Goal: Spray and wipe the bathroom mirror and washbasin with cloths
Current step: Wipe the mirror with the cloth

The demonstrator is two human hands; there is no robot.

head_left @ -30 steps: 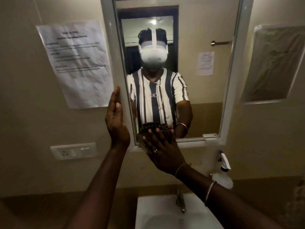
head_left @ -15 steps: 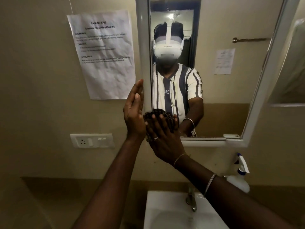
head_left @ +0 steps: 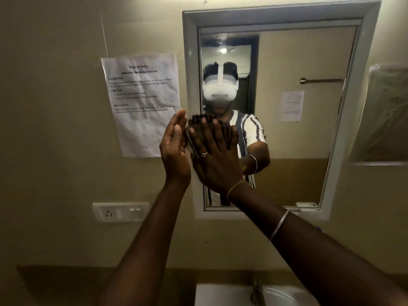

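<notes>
Upper left, the wall sheet (head_left: 141, 104) reads "TASK ID", "Bathroom Countertop Cleaning", "DESCRIPTION", "INITIAL STATE"; the notice (head_left: 291, 106) reflected in the mirror (head_left: 309, 142) is illegible.

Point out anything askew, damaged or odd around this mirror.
The notice left of the mirror is creased all over and seems slightly tilted, though the wide lens may cause that. Pale streaks cloud the glass's top left corner. Nothing else stands out.

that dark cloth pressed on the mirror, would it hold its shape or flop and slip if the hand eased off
Probably floppy: the cloth bunches in soft folds around the right hand. It likely drops if released, since only flat fingers pin it against the upright mirror. Its ribbed weave suggests it drags rather than skids on glass.
</notes>
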